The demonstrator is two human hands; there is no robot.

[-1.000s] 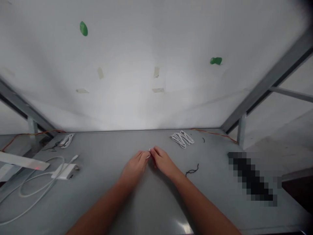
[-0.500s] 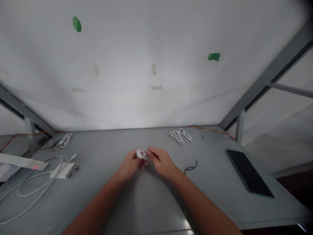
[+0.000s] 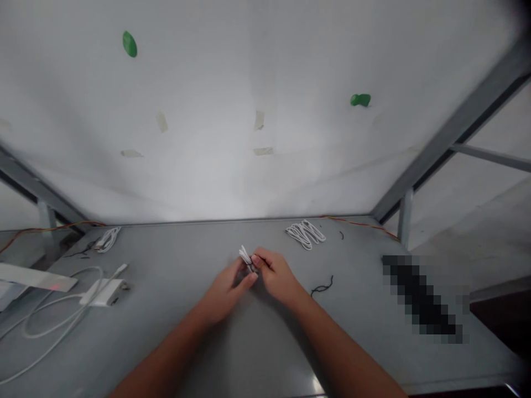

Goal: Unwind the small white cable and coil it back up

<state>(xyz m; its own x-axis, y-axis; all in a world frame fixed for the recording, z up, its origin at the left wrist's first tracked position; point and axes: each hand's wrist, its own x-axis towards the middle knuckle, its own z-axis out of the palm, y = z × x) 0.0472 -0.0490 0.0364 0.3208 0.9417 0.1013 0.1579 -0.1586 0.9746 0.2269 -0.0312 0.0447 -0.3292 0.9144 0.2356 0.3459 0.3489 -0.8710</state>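
Right now your left hand (image 3: 226,284) and right hand (image 3: 276,273) meet over the middle of the grey table (image 3: 174,331), both pinching a small folded bundle of white cable (image 3: 246,256); the bundle stands up between your fingertips, lifted just off the surface; your fingers are closed on it, the right ones at its lower end, where something dark shows that is too small to make out. Judging by what lies about, one coiled white cable (image 3: 306,233) is already set near the back edge and another small bundle (image 3: 108,239) sits far left; a loose black tie (image 3: 322,287) lies just beside your right wrist, so the bundle in hand looks folded but perhaps not yet bound.
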